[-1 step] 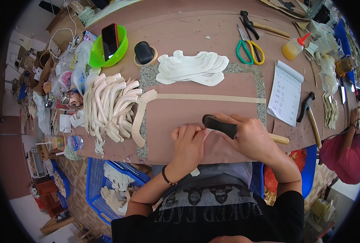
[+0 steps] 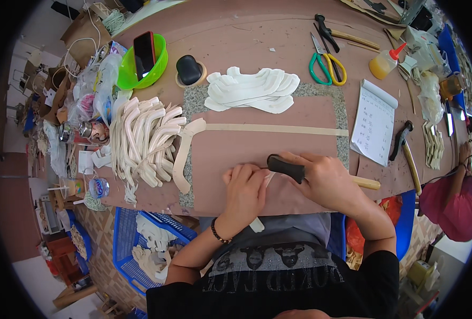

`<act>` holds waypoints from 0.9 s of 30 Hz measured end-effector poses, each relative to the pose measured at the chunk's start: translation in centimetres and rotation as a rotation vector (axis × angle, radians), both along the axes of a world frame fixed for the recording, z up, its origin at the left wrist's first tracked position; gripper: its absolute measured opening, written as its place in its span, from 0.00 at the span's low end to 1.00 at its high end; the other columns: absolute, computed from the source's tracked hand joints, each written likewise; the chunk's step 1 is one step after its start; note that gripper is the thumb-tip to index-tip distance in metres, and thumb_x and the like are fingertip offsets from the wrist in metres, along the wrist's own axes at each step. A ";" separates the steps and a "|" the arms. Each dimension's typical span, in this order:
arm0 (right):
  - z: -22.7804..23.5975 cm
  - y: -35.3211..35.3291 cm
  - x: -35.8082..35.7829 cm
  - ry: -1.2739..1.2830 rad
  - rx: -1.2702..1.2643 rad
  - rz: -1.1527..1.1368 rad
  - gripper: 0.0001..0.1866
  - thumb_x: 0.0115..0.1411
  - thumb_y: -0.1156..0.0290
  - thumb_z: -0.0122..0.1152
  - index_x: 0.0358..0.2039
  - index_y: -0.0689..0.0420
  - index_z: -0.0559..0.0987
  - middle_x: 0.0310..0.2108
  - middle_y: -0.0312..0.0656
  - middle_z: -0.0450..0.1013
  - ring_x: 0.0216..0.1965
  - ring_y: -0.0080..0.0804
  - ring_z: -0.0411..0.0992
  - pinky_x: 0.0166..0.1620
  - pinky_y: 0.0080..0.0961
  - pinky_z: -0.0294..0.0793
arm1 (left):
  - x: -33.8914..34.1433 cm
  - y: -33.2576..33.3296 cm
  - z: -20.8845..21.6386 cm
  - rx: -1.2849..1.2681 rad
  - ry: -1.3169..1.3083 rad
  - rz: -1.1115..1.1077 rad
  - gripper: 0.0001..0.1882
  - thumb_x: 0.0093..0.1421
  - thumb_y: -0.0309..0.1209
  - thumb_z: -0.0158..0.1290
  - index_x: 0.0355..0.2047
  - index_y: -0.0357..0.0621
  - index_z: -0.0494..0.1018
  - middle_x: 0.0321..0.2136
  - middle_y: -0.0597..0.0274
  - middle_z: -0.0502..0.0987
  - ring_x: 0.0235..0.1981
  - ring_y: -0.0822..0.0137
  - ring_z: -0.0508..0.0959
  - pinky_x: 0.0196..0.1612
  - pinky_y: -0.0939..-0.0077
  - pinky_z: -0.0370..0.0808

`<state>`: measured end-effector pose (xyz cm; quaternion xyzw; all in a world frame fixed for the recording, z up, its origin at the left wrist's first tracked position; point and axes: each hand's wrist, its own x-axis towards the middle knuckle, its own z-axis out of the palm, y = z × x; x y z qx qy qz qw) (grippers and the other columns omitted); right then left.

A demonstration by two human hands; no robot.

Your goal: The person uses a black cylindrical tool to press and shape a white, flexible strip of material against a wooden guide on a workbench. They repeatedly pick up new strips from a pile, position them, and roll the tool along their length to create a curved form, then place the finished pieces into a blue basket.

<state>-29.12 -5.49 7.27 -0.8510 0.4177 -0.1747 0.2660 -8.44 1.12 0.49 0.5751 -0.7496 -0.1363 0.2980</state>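
Both hands are working one pale curved leather strip (image 2: 268, 178) on the brown mat: left hand (image 2: 245, 194) pinning it, right hand (image 2: 326, 181) gripping a black-headed wooden-handled hammer (image 2: 286, 166). Beyond, cream strips (image 2: 145, 141) are waiting untouched beside stacked white pieces (image 2: 252, 90).

We see a craft workshop for cut leather pieces, we note a long brown workbench (image 2: 257, 32), stacks of curved cream cut-outs (image 2: 148, 138), green-handled scissors (image 2: 321, 61), a wooden-handled hammer (image 2: 406, 149), an orange glue bottle (image 2: 385, 63), a blue plastic crate of offcuts (image 2: 127, 239).
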 end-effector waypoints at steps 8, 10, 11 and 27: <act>1.3 0.3 -1.5 0.015 0.005 -0.122 0.23 0.59 0.69 0.65 0.56 0.55 0.79 0.33 0.49 0.79 0.29 0.51 0.79 0.33 0.43 0.79 | 1.6 -3.0 -0.5 -0.041 0.054 -0.306 0.10 0.53 0.21 0.63 0.38 0.42 0.81 0.35 0.60 0.76 0.40 0.58 0.76 0.43 0.63 0.71; 1.3 0.7 -1.6 -0.021 0.034 -0.127 0.24 0.58 0.70 0.64 0.56 0.55 0.79 0.33 0.49 0.79 0.30 0.51 0.79 0.33 0.43 0.79 | 1.8 -3.4 -0.1 -0.060 -0.026 -0.389 0.11 0.54 0.21 0.62 0.39 0.39 0.80 0.36 0.58 0.75 0.41 0.57 0.76 0.43 0.63 0.73; 1.0 0.8 -1.8 -0.008 0.029 -0.115 0.24 0.58 0.71 0.64 0.57 0.55 0.78 0.32 0.49 0.79 0.29 0.51 0.79 0.32 0.43 0.79 | 1.7 -3.5 0.2 -0.072 -0.065 -0.423 0.11 0.54 0.21 0.61 0.39 0.38 0.80 0.37 0.57 0.75 0.41 0.56 0.76 0.43 0.62 0.74; 1.2 0.3 -1.3 0.014 0.004 -0.045 0.25 0.57 0.72 0.64 0.57 0.55 0.79 0.34 0.48 0.79 0.32 0.51 0.79 0.35 0.43 0.80 | 2.3 -1.1 1.1 -0.068 -0.158 -0.441 0.22 0.53 0.21 0.56 0.50 0.29 0.76 0.43 0.53 0.75 0.46 0.54 0.75 0.49 0.63 0.76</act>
